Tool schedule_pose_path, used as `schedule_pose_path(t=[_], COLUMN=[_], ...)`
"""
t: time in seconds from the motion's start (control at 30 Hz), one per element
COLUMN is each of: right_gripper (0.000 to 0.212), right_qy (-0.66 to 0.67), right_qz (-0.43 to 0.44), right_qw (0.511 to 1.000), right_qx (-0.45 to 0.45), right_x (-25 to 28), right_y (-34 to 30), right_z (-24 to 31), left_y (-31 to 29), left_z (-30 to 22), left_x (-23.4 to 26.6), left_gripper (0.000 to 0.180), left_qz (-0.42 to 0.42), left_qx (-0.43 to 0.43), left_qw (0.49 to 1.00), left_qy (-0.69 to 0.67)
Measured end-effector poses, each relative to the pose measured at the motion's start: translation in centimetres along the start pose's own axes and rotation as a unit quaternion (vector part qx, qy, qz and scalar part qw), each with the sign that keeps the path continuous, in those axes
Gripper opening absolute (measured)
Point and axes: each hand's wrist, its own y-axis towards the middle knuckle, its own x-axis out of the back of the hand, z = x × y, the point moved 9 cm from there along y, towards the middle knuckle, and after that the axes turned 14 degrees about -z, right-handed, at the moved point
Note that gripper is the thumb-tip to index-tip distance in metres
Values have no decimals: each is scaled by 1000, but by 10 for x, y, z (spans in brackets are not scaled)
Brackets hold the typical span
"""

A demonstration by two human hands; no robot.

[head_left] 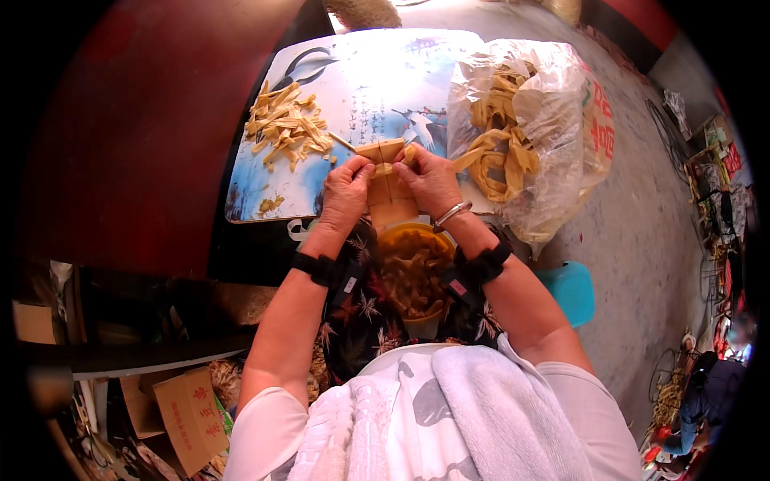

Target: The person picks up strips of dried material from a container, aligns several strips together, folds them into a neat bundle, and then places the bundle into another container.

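Over the near edge of the table, my left hand (346, 191) and my right hand (431, 186) are both closed, fingertips pinching a short stretch of a yellow-brown dried strip (383, 169). The strip lies against a small wooden board (393, 210) with a thin dark line down its middle. A wooden crosspiece (380, 149) sits at the board's far end. More of the strip bunches in my right fingers. To the left is a pile of cut strip pieces (285, 128). Long strips (505, 156) coil in a clear plastic bag (561, 136) on the right.
Below the board, a yellow-rimmed basin (393, 231) between my legs holds brown pieces. A thin stick (342, 142) lies on the printed white-and-blue tabletop (353, 68). A turquoise plastic object (573, 293) stands right; a cardboard box (191, 421) lower left. Another person (710, 401) is lower right.
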Motion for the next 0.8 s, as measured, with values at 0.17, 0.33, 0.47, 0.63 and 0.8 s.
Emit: schedule_pose_path(t=[0.17, 0.33, 0.47, 0.63, 0.8], right_gripper=[12, 24, 31, 35, 33], right_qy=[-35, 325, 421, 369, 228], right_qz=[19, 151, 170, 205, 222], right_qw=[999, 874, 779, 753, 833], right_qx=[19, -330, -433, -505, -453], right_x=[-5, 5, 19, 22, 14], right_y=[-1, -50, -99, -177, -210], right_z=[-9, -31, -23, -54, -94], left_y=[-7, -38, -67, -114, -144], left_z=[-6, 12, 9, 21, 48], left_x=[8, 17, 38, 51, 51], left_gripper=[14, 17, 23, 22, 19], left_qz=[-57, 12, 18, 22, 5], left_qx=[-87, 161, 204, 240, 290], left_qw=[994, 965, 938, 930, 913], left_qy=[39, -208, -281, -279, -287])
